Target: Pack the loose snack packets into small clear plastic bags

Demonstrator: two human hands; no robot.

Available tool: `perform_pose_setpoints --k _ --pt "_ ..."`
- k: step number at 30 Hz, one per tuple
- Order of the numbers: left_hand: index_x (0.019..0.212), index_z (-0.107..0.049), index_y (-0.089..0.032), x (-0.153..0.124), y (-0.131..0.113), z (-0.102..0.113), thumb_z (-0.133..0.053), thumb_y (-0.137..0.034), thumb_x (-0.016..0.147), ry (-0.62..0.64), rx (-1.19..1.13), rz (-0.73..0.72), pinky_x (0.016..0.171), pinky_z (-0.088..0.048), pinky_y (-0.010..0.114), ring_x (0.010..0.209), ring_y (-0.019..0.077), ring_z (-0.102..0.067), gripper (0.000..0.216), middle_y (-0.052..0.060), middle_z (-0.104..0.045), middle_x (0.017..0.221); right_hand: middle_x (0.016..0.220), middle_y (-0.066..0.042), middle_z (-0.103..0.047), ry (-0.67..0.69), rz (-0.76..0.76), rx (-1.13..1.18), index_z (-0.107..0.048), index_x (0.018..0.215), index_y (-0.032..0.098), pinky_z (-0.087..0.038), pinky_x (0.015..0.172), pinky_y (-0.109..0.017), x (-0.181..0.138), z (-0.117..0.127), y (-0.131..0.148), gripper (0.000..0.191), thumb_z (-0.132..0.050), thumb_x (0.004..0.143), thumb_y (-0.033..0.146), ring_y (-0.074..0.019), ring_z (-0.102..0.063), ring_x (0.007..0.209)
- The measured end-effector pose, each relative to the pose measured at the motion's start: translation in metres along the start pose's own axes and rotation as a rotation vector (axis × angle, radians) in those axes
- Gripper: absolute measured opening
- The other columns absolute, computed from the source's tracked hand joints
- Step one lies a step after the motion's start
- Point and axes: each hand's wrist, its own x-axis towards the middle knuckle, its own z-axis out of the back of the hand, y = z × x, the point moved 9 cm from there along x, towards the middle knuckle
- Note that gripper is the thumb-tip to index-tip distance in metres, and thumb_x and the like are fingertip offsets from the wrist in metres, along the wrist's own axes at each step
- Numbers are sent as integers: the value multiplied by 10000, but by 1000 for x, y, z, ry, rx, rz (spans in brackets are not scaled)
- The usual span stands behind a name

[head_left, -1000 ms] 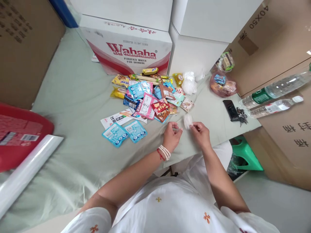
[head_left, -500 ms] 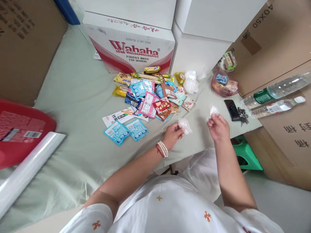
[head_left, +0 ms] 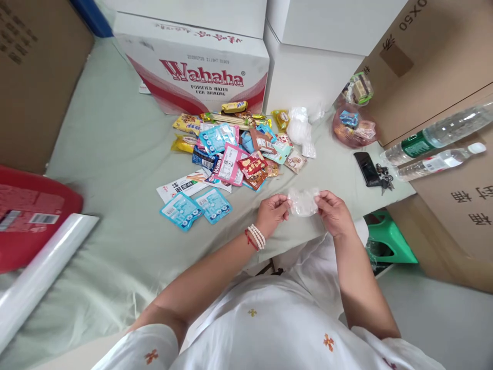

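Note:
Both my hands hold a small clear plastic bag [head_left: 304, 201] stretched between them, just above the near edge of the pale green cloth [head_left: 115, 154]. My left hand [head_left: 271, 214], with bead bracelets at the wrist, pinches the bag's left side. My right hand [head_left: 334, 211] pinches its right side. A heap of colourful snack packets [head_left: 231, 151] lies just beyond my hands. Two light blue packets [head_left: 196, 208] sit apart to the left of my left hand.
A Wahaha carton [head_left: 196, 72] and white boxes stand behind the heap. Crumpled clear bags [head_left: 298, 128], a red bag of snacks [head_left: 352, 128], a black phone [head_left: 365, 168] with keys and two water bottles [head_left: 435, 149] lie right. A clear film roll [head_left: 42, 272] and red pack sit left.
My hands, apart half a second ago with a clear bag in each, have come together on one bag. A small clear bag now lies by the snack heap.

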Motion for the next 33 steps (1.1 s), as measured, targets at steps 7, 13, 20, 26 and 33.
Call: perform_pose_setpoints --k 7,13,20,26,33 --pt "753 -648 -158 2 -1 -8 -740 -369 711 112 -39 -5 467 -324 217 480 83 -535 234 -18 -606 589 792 42 -631 -119 35 312 -652 867 257 -455 556 -207 -12 36 3 348 -912 673 382 -106 -563 678" --pt "889 -585 -208 -9 -26 14 -591 -267 805 -116 121 -297 598 -429 247 695 121 -568 103 9 -615 863 714 56 -577 -186 -64 345 -666 827 207 -329 387 -122 -18 34 7 422 -970 571 351 -40 -461 531" --pt "1156 -637 -214 -36 -37 -38 -795 -452 785 235 764 -608 970 -475 417 1081 262 -589 468 105 -641 1150 586 79 -482 -148 -170 207 -651 766 177 -205 304 -114 -15 14 13 461 -980 546 412 -8 -319 415" --pt "925 -701 -219 -26 -11 -40 -643 -210 907 279 969 -472 940 -458 419 955 236 -649 62 48 -717 919 657 57 -528 -104 -124 175 -633 824 215 -334 381 -150 -8 1 11 479 -916 625 548 -49 -415 483" --pt "833 -602 -215 -23 -29 -24 -613 -216 873 140 648 -513 927 -485 352 995 203 -628 41 49 -672 991 1060 -66 -709 -61 50 -270 -687 1046 229 -525 797 -320 -30 -13 -9 500 -854 700 548 -201 -630 932"
